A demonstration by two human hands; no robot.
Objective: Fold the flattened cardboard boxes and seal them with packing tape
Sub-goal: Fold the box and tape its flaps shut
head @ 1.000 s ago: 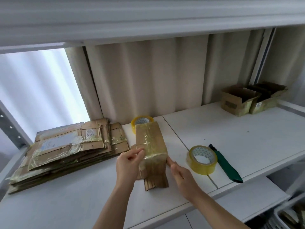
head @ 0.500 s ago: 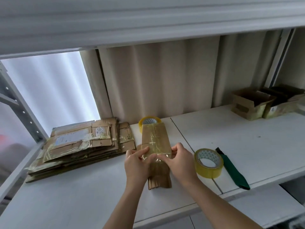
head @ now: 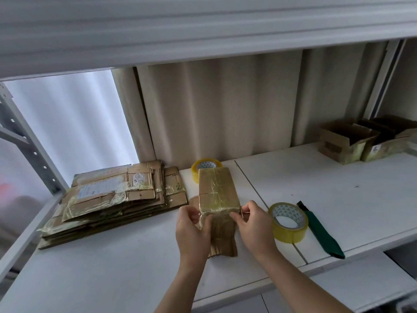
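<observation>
A person's left hand [head: 191,229] and right hand [head: 255,227] pinch the near corners of a taped cardboard box [head: 216,193] at mid-table [head: 338,199], its long axis running away from the viewer, a tape roll [head: 288,222] just to its right.

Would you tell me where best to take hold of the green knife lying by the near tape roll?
Probably the broad near end of the green knife, from above and the right: it lies flat, the dark tip points away, and the tape roll crowds its left side.
</observation>
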